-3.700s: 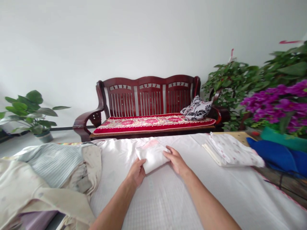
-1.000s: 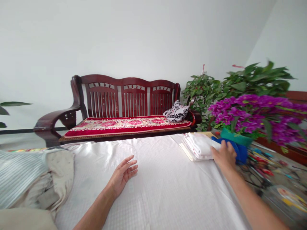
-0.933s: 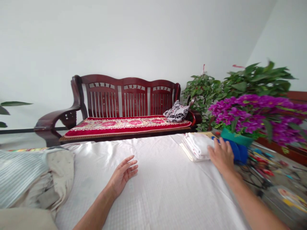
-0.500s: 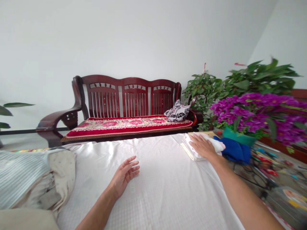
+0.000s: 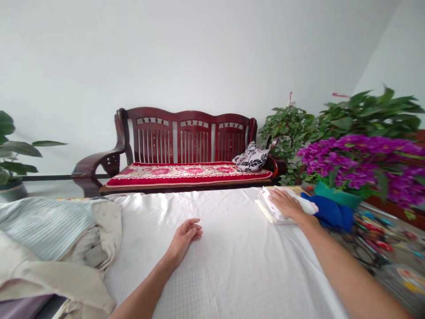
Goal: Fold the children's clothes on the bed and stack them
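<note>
My right hand (image 5: pixel 284 201) lies flat, palm down, on a small stack of folded white clothes (image 5: pixel 269 213) at the far right of the white cloth (image 5: pixel 212 266). Its fingers are stretched over the top piece, which has pinkish marks. Over the middle of the white cloth is my left hand (image 5: pixel 185 237), with nothing in it. Its fingers are loosely bent and partly apart. Whether it touches the cloth I cannot tell. To the left lies a loose heap of clothes: a pale blue ribbed piece (image 5: pixel 49 221) and beige pieces (image 5: pixel 56 283).
Beside the folded stack are a blue cloth (image 5: pixel 328 212) and a teal pot (image 5: pixel 338 196) with purple flowers (image 5: pixel 352 161). Cables and small items clutter the right side, near a clear plastic box (image 5: pixel 401 279). A wooden bench (image 5: pixel 195 141) with a patterned cushion (image 5: pixel 252 157) stands behind.
The view has turned slightly left, so more of the clothes heap shows. My left hand's fingers have curled in a little. My right hand stays on the folded stack.
</note>
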A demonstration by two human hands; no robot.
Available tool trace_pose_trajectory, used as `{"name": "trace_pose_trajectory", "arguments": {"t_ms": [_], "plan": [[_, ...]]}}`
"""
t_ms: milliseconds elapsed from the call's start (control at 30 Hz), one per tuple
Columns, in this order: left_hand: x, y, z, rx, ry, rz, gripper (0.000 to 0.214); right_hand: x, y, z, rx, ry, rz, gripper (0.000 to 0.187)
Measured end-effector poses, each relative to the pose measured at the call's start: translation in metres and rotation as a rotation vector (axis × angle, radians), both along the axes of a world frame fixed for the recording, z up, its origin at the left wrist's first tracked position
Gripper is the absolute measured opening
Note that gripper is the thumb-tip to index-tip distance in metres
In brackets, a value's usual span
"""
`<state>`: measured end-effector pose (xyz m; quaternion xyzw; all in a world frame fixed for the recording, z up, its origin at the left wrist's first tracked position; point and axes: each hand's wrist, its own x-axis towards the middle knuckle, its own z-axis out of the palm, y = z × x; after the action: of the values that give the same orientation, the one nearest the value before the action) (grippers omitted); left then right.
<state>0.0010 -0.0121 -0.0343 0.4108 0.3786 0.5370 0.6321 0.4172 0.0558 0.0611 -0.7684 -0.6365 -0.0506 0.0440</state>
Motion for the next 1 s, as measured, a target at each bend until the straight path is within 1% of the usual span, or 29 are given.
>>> {"name": "trace_pose_trajectory", "arguments": {"t_ms": [67,100,133,200,233,267,333,433,467,500,533,600,700,767,867,1000], "plan": [[0.0,-0.008,-0.001,0.049,0.108,-0.023,0.032,-0.009,-0.004,0.005,0.107,-0.021,-0.003,0.057],[-0.002,-0.014,-0.001,0.086,0.18,-0.043,0.026,-0.017,-0.007,0.006,0.186,-0.035,0.024,0.057],[-0.004,-0.021,-0.001,0.129,0.265,-0.064,0.023,-0.028,-0.011,0.004,0.272,-0.041,0.077,0.058],[-0.009,-0.038,0.001,0.216,0.455,-0.096,0.024,-0.057,-0.019,-0.009,0.42,-0.007,0.258,0.057],[-0.013,-0.046,0.003,0.248,0.55,-0.108,0.026,-0.075,-0.023,-0.02,0.453,0.039,0.358,0.056],[-0.016,-0.054,0.005,0.27,0.636,-0.115,0.029,-0.094,-0.027,-0.033,0.434,0.091,0.45,0.055],[-0.024,-0.068,0.01,0.299,0.768,-0.123,0.032,-0.134,-0.035,-0.065,0.355,0.167,0.542,0.051],[-0.042,-0.083,0.016,0.337,0.86,-0.123,0.034,-0.189,-0.049,-0.112,0.239,0.187,0.596,0.046],[-0.051,-0.087,0.017,0.34,0.862,-0.11,0.035,-0.203,-0.054,-0.124,0.207,0.171,0.578,0.045],[-0.061,-0.09,0.018,0.338,0.855,-0.077,0.035,-0.214,-0.058,-0.132,0.21,0.151,0.548,0.045],[-0.072,-0.093,0.019,0.342,0.846,-0.02,0.035,-0.222,-0.062,-0.137,0.216,0.136,0.537,0.046],[-0.097,-0.098,0.02,0.39,0.847,0.159,0.034,-0.229,-0.067,-0.14,0.234,0.128,0.528,0.048],[-0.137,-0.102,0.023,0.521,0.94,0.519,0.04,-0.226,-0.068,-0.136,0.237,0.175,0.557,0.048],[-0.161,-0.104,0.029,0.554,1.067,0.731,0.045,-0.221,-0.065,-0.134,0.246,0.214,0.583,0.048],[-0.19,-0.109,0.041,0.488,1.326,0.943,0.047,-0.217,-0.062,-0.135,0.272,0.266,0.606,0.048],[-0.221,-0.123,0.053,0.298,1.623,1.103,0.047,-0.216,-0.061,-0.136,0.281,0.307,0.621,0.047]]}}
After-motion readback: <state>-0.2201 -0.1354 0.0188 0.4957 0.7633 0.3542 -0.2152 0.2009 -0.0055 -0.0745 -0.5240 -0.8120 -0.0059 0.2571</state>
